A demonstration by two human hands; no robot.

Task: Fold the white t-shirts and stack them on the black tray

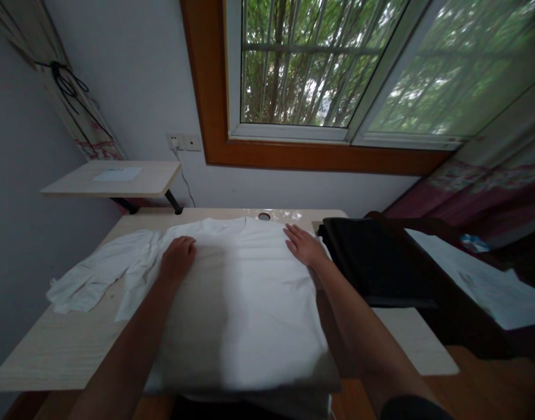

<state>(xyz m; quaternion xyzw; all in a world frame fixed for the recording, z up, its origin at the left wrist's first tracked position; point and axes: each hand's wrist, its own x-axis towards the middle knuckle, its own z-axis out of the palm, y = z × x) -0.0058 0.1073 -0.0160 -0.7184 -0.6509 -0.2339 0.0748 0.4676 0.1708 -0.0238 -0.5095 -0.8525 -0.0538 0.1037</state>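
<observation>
A white shirt [267,303] lies spread over the table [48,356], its neckline at the far side and its lower part hanging past the front edge. One sleeve [101,268] stretches out to the left, wrinkled. My left hand [178,258] is at the left shoulder, fingers curled in on the fabric. On the right shoulder my right hand [306,245] rests flat, with its fingers spread. I cannot make out the other sleeve.
A raised shelf [114,175] with a paper label stands at the back left. To the right lie a folded black item [376,256] and a white sheet [477,274]. A wall socket [182,142] with a cable and a window [311,64] are behind the table.
</observation>
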